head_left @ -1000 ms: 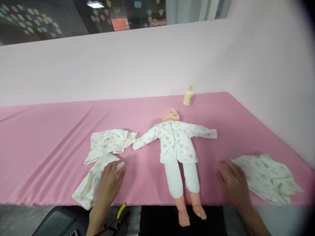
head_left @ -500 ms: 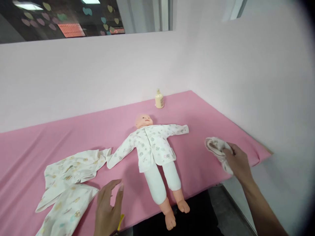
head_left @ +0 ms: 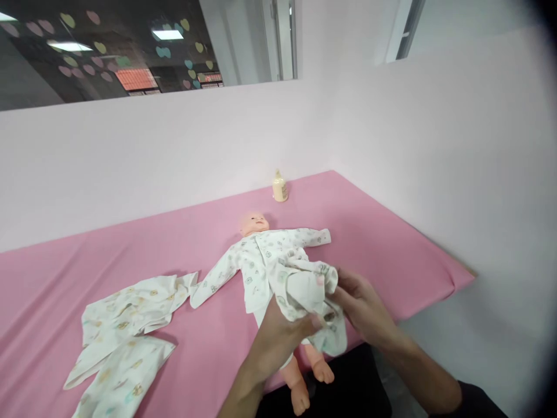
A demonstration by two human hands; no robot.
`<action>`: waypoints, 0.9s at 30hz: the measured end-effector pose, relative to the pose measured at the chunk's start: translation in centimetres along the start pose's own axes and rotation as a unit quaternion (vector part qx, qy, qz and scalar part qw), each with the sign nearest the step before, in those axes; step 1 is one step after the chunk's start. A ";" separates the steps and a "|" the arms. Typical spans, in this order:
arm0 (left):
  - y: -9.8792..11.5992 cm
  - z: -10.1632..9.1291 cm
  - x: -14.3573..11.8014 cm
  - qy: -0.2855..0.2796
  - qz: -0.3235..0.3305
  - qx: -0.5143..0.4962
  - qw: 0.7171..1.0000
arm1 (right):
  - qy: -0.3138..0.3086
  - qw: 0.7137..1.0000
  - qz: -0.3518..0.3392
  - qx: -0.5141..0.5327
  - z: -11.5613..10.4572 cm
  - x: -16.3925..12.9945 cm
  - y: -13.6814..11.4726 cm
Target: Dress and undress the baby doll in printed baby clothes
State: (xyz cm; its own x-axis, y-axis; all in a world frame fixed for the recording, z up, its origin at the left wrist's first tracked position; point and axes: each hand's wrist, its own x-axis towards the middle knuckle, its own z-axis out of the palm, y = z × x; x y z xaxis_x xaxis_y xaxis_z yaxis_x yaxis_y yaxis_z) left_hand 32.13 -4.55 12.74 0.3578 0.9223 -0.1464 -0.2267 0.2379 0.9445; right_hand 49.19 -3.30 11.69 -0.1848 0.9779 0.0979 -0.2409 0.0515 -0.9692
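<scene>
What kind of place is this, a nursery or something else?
Probably a practice or demonstration room for baby care, not a home nursery. A baby doll lies on a long table under a pink cloth, beside spare baby clothes and a small bottle, with plain partition walls around.

Single head-worn view — looking forward and down, close over a pink table (head_left: 383, 244), walls filling upper frame.

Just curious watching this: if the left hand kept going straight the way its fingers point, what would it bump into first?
Probably the right hand. The left hand points right across the bunched garment both hold; depth is unclear.
</scene>
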 end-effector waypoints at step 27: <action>1.3 -3.7 3.1 0.159 0.123 -0.025 0.979 | 0.213 0.841 -0.235 -0.438 -0.7 -1.2 -0.3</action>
State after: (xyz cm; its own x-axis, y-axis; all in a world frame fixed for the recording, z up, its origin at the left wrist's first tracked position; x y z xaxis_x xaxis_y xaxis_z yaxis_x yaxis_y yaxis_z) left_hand 29.60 -0.25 12.42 -0.0109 0.9999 -0.0082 -0.3168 0.0044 0.9485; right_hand 50.18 -4.31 11.68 0.1374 0.7822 0.6076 0.6376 0.3996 -0.6586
